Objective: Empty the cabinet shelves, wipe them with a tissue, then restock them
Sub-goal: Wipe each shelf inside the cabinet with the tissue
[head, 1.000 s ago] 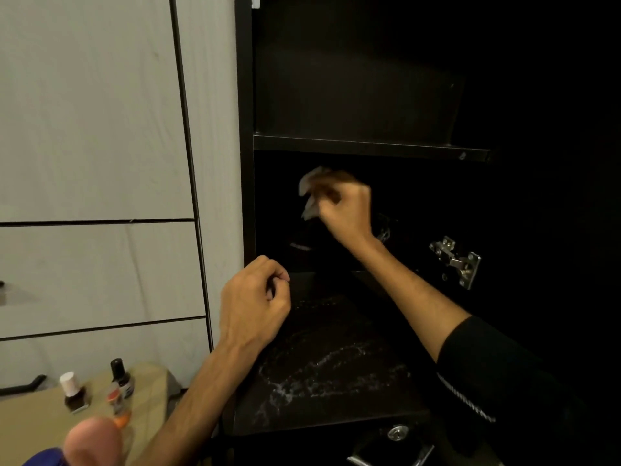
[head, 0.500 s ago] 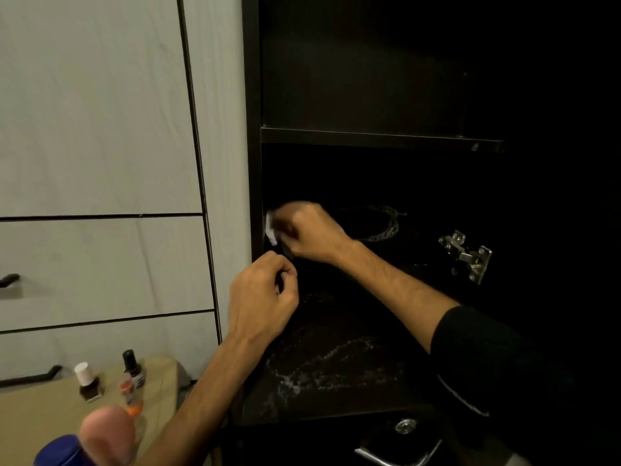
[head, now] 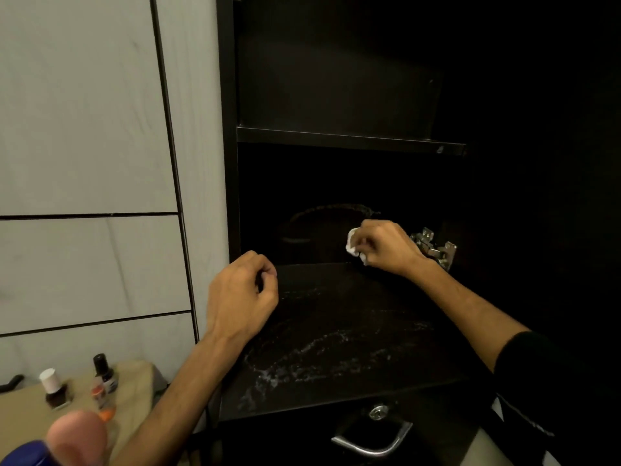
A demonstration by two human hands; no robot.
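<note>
Dark cabinet interior, two shelves visible: upper black shelf board (head: 349, 141) bare where lit; lower black shelf surface (head: 336, 331) streaked with pale wet or dusty smears toward its front edge. Crumpled white tissue (head: 353, 247) sits pinched in the curled fingers of the right hand (head: 386, 247), at the rear right of the lower shelf, just beside the metal door hinge (head: 433, 247). Left hand (head: 242, 297) hangs loosely curled at the front left edge of the same shelf, holding nothing visible. Key relation: the smears lie forward and to the left of the tissue, running roughly left to right across the shelf; the right hand alone carries the tissue, so wiping likely means drawing it toward the person. Removed small bottles (head: 53, 388) stand on the beige desk (head: 20, 408) at lower left, so restocking appears not yet begun.
</note>
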